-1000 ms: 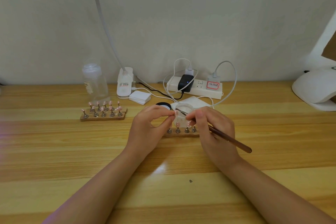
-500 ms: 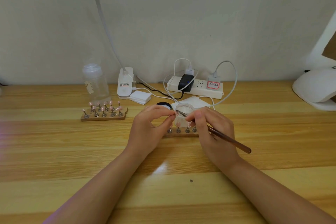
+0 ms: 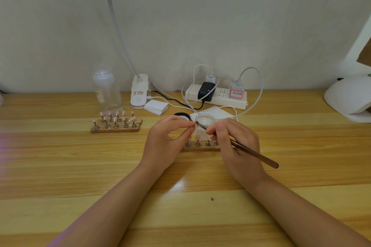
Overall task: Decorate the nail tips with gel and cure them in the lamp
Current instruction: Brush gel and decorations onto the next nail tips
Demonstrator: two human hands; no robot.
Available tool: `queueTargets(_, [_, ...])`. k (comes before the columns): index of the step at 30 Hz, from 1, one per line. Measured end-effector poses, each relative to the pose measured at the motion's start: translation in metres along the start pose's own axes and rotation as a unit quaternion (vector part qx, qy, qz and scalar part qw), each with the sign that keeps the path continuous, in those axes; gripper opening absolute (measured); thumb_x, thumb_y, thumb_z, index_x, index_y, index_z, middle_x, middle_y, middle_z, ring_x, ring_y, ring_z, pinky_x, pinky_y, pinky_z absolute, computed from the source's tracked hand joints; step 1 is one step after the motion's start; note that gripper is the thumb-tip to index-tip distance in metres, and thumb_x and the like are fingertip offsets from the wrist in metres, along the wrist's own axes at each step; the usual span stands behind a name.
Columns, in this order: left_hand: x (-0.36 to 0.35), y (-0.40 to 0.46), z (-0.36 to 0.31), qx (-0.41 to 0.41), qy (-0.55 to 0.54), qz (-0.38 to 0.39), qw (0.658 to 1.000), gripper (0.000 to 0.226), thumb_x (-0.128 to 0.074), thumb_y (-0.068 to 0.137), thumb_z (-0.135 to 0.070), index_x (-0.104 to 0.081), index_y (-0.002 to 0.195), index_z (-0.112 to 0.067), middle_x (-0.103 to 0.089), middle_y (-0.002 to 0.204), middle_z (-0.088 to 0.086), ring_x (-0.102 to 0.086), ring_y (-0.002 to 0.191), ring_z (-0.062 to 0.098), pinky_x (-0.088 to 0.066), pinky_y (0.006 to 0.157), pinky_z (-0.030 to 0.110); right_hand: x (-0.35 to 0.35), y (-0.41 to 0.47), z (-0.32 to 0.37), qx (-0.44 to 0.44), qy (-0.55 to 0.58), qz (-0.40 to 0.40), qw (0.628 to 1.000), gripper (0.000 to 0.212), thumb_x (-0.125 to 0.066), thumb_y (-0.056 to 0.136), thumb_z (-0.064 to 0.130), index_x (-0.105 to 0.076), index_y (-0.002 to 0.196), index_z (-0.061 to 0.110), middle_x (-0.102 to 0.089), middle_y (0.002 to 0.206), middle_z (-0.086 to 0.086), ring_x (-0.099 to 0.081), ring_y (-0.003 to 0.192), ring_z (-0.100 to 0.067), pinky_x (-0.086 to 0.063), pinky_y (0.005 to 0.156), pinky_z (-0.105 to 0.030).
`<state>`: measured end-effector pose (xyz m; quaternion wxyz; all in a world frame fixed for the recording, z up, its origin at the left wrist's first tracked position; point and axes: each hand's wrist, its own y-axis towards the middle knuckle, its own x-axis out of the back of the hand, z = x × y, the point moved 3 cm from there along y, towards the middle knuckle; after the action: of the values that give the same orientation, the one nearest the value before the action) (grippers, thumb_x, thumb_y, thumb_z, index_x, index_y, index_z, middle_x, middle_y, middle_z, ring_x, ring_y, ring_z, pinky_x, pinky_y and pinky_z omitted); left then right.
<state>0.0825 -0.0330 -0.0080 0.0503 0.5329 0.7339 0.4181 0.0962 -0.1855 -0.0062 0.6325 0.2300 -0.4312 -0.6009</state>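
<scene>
My left hand pinches a small nail tip on its stand between thumb and forefinger, lifted above the table. My right hand grips a brown brush like a pen, and the brush point touches that tip. Just behind stands a clear gel jar with its black lid beside it. Under my hands lies a wooden holder with several pink nail tips on metal stands. A second wooden holder full of pink tips sits to the left. The white curing lamp is at the far right.
A clear bottle, a clip-on desk lamp base and a stack of white pads stand at the back. A white power strip with plugs and looping cables lies behind the jar, and a white wipe sits under it.
</scene>
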Motion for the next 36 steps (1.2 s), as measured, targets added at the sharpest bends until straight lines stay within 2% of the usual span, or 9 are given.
queueTargets(6, [0.0001,-0.0001,-0.0002,-0.001,0.004,-0.005,1.0,0.024,-0.07,0.075,-0.001,-0.069,0.093,-0.017,-0.065,0.085,-0.005,-0.062,0.086,0.015,-0.05,0.08,0.028,0.0003,-0.0003,0.0006,0.0,0.005,0.004,1.0,0.038,-0.039,0.093,0.021,-0.066,0.071,0.006,-0.059,0.061,-0.003,-0.055,0.06,-0.01,-0.045,0.056,-0.024])
queueTargets(10, [-0.0001,-0.0003,0.0003,-0.004,0.008,-0.002,1.0,0.021,-0.07,0.075,-0.001,-0.071,0.092,-0.013,-0.066,0.085,-0.003,-0.062,0.086,0.015,-0.05,0.08,0.03,0.0012,-0.0009,0.0006,0.005,0.018,-0.003,1.0,0.039,-0.04,0.093,0.019,-0.066,0.068,0.005,-0.059,0.058,-0.004,-0.056,0.057,-0.01,-0.045,0.054,-0.025])
queueTargets(17, [-0.0012,-0.0008,-0.0001,-0.01,0.006,-0.002,1.0,0.021,-0.072,0.073,0.001,-0.072,0.09,-0.011,-0.066,0.084,-0.003,-0.062,0.084,0.018,-0.052,0.077,0.036,0.0034,-0.0002,-0.0016,-0.019,0.027,-0.022,0.999,0.035,-0.037,0.092,0.02,-0.062,0.07,0.011,-0.057,0.064,0.008,-0.055,0.063,-0.002,-0.042,0.058,-0.012])
queueTargets(26, [-0.0005,-0.0011,-0.0015,-0.002,0.008,-0.004,1.0,0.021,-0.072,0.073,0.001,-0.072,0.089,-0.013,-0.065,0.083,-0.001,-0.061,0.084,0.018,-0.051,0.078,0.037,0.0,-0.0002,-0.0021,-0.023,0.01,0.006,1.0,0.038,-0.038,0.093,0.024,-0.064,0.07,0.007,-0.058,0.061,-0.004,-0.053,0.062,-0.01,-0.041,0.059,-0.016])
queueTargets(30, [-0.0003,-0.0012,-0.0019,0.006,0.005,-0.006,1.0,0.025,-0.072,0.073,0.001,-0.071,0.09,-0.018,-0.066,0.083,0.0,-0.06,0.084,0.018,-0.05,0.077,0.035,0.0018,-0.001,-0.0038,-0.024,0.018,0.003,1.0,0.04,-0.037,0.093,0.024,-0.063,0.067,0.007,-0.058,0.06,0.002,-0.055,0.061,-0.007,-0.043,0.057,-0.02])
queueTargets(34, [-0.0002,-0.0011,-0.0021,0.019,0.0,-0.004,1.0,0.026,-0.072,0.073,0.0,-0.07,0.089,-0.021,-0.065,0.082,-0.002,-0.06,0.085,0.016,-0.049,0.078,0.028,0.0041,-0.0006,-0.0044,-0.026,0.023,-0.023,0.999,0.04,-0.037,0.092,0.022,-0.062,0.065,0.009,-0.055,0.061,0.012,-0.054,0.062,-0.002,-0.041,0.06,-0.015])
queueTargets(36, [0.0002,-0.0013,-0.0026,0.023,-0.002,-0.003,1.0,0.025,-0.072,0.073,-0.001,-0.07,0.088,-0.021,-0.065,0.082,-0.002,-0.06,0.085,0.015,-0.049,0.078,0.029,0.0047,0.0004,-0.0036,-0.02,0.02,-0.029,0.999,0.038,-0.036,0.091,0.02,-0.061,0.065,0.009,-0.055,0.062,0.011,-0.053,0.063,-0.002,-0.04,0.06,-0.015])
